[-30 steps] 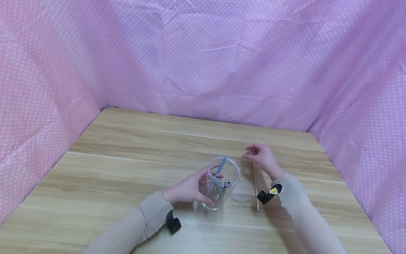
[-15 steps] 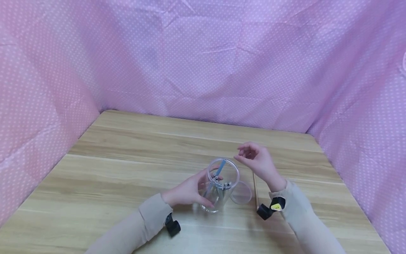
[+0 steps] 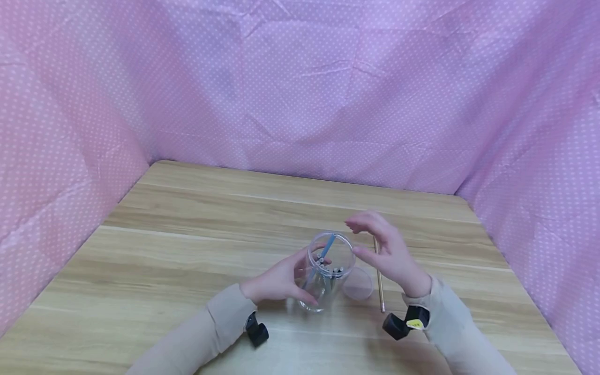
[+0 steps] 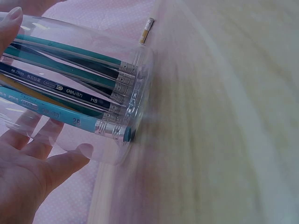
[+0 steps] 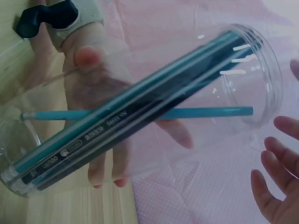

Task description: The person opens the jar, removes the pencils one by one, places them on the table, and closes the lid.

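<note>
A clear cylindrical jar (image 3: 334,287) without a lid on it holds several pencils, most of them teal or dark, eraser ends down. One light blue pencil (image 5: 210,111) slants across the others, its upper end near the rim. My left hand (image 3: 281,276) grips the jar's side, thumb in front and fingers round the back. In the left wrist view the jar's base sits close at the tabletop. To the right of the rim, my right hand (image 3: 389,252) holds nothing; its fingers and thumb are spread apart, the thumb tip right beside the rim.
A round clear lid (image 3: 358,284) lies flat on the wooden table (image 3: 211,208), just right of the jar. Beyond it rests a gold-coloured pencil (image 3: 380,286), partly behind my right hand. Pink dotted cloth (image 3: 300,94) hangs round the table's back and sides.
My right hand has come from above the loose pencil leftward to the jar's rim, and its fingers have spread. The left hand and the jar have stayed in place.
</note>
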Motion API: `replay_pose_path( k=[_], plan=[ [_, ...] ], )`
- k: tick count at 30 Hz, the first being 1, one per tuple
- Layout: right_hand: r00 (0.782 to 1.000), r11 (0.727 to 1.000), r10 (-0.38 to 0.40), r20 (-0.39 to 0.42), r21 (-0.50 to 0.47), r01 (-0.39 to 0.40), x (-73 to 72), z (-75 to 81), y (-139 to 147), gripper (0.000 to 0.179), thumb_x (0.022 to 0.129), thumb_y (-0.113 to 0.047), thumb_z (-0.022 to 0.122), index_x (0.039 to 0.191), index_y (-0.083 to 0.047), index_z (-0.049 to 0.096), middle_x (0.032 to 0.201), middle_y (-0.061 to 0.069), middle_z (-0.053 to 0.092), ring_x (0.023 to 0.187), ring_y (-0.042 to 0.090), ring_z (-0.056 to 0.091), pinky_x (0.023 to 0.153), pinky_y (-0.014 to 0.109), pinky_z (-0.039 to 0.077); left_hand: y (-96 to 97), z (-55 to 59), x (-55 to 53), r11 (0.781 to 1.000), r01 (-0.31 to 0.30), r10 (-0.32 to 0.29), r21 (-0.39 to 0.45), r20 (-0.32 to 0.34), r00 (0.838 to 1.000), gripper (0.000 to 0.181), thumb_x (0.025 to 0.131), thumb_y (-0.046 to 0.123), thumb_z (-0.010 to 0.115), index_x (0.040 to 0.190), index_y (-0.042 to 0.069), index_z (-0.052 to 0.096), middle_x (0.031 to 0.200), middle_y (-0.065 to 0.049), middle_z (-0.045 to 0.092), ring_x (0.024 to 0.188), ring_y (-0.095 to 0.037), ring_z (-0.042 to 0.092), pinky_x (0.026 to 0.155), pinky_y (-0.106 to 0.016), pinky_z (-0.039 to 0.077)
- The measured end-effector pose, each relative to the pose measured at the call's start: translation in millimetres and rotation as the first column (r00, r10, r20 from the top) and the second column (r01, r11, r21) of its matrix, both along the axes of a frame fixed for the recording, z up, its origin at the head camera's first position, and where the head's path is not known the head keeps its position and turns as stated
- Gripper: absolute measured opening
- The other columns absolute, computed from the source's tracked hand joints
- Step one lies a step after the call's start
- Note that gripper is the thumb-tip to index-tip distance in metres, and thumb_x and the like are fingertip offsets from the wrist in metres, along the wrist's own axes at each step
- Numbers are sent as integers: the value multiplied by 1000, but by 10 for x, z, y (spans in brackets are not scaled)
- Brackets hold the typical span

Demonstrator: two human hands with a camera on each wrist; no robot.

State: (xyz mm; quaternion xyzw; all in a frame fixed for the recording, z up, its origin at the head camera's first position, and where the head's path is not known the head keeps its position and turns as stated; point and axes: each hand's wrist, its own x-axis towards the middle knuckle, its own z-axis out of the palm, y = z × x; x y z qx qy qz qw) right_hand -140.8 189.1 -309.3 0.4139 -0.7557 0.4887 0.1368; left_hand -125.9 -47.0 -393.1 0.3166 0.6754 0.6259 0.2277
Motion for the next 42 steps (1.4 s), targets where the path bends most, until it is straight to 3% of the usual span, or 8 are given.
replay_pose_path(
  k=[4,7,12,17,24,34,42],
  plan=[
    [997,994,35,-65,109,-28,43,12,0,50,91,-37,58,124,1,57,119,14,55,111,14,50,92,27,45,-1,-5,-5,1000,4,-4,9,-5,1000,111,66,-1,81,151,29,16,145,-15,44,132,-20,43,113,-44,31],
    [992,987,45,-119,161,-25,70,18,-8,57,94,-48,48,127,-2,56,122,15,52,113,17,49,93,29,43,0,-5,-4,1000,8,-8,15,-6,1000,111,66,-1,81,151,28,16,144,-16,43,132,-20,43,112,-43,32],
    [966,983,73,-247,184,-28,87,30,-30,57,97,-47,42,127,0,56,121,18,52,113,23,48,93,30,43,3,-3,3,1000,10,-10,21,-8,1000,111,67,-1,81,151,29,15,144,-16,44,132,-23,44,111,-42,34],
    [949,979,84,-305,203,-22,92,28,-40,54,98,-43,42,128,-1,56,120,18,51,110,25,48,89,34,44,3,5,4,1000,-4,4,16,-10,1000,111,66,-1,81,150,29,17,144,-16,44,133,-26,43,112,-46,31],
    [942,973,68,-328,231,10,119,14,-51,55,99,-44,40,129,-1,55,121,17,52,108,25,49,88,34,44,1,17,18,1000,-8,8,-17,11,1000,109,68,-1,80,150,31,16,144,-13,45,130,-21,46,111,-48,32],
    [943,960,31,-331,274,64,150,21,-59,57,99,-47,38,129,-2,56,122,16,53,106,25,48,83,37,45,3,2,5,1000,-8,8,-5,-5,1000,107,68,1,81,149,30,18,143,-13,46,130,-22,46,110,-43,35],
    [932,979,14,-363,196,62,143,-12,-88,51,98,-43,42,122,-2,62,115,16,57,104,25,48,84,37,42,2,-2,7,999,-16,15,-37,-22,1000,107,67,1,82,148,34,19,143,-11,47,133,-21,44,111,-49,31]
  ],
)
